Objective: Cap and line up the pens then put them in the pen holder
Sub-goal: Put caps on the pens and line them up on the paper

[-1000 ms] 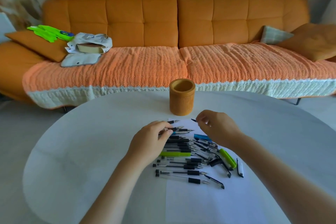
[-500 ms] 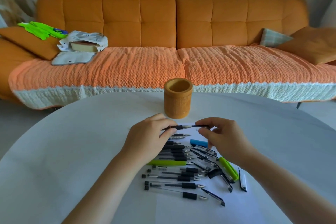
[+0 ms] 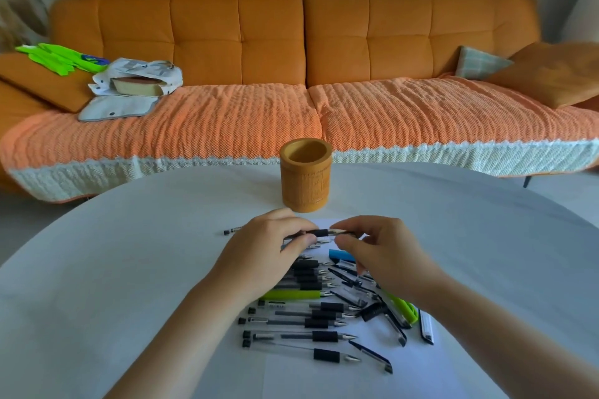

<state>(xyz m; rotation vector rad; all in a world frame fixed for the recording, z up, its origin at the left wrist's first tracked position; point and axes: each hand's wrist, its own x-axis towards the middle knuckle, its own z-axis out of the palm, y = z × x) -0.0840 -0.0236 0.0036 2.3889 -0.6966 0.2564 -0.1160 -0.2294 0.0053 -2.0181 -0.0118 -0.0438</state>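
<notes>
My left hand (image 3: 269,256) grips a clear pen with a black grip (image 3: 321,232), held level just above the table. My right hand (image 3: 382,253) pinches a pen cap (image 3: 343,231) over the pen's tip. Below my hands, several uncapped pens (image 3: 301,322) lie in a row, tips pointing right, with a green pen (image 3: 291,294) among them. Loose black caps (image 3: 372,356) and a blue cap (image 3: 342,255) are scattered to the right of the row. The wooden pen holder (image 3: 306,179) stands empty just beyond my hands.
The pens lie on a white paper sheet (image 3: 418,363) on a round pale table (image 3: 113,269). An orange sofa (image 3: 324,52) with a throw, cushions and a bag stands behind the table. A white-bodied pen (image 3: 426,327) lies at the far right of the pile.
My right hand has brought the cap from apart onto the tip of the pen in my left hand. Both hands have moved closer together.
</notes>
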